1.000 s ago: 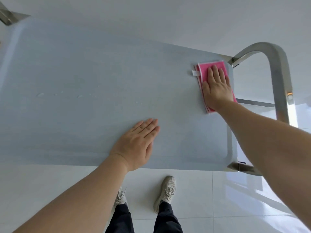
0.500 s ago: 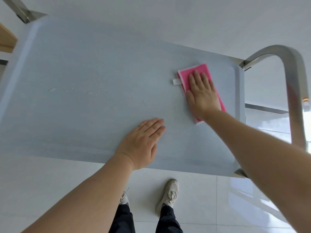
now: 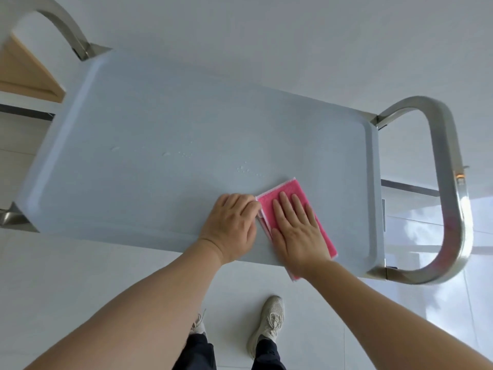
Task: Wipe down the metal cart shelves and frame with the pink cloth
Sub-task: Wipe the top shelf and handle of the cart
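Observation:
The pink cloth lies folded on the pale blue-grey top shelf of the metal cart, near its front edge toward the right end. My right hand lies flat on the cloth, fingers together, pressing it down. My left hand is right beside it, fingers curled at the cloth's left edge, where the white tag is. The cloth's near corner hangs a little over the shelf's front rim. Small water droplets sit on the shelf just beyond the cloth.
A curved steel handle loops off the shelf's right end, and another steel handle rises at the far left corner. A wooden piece of furniture stands left of the cart. My shoes are on the white tiled floor below.
My right hand has slid the cloth from the far right corner back toward the front edge. My left hand went from lying flat on the shelf to curling at the cloth's left edge.

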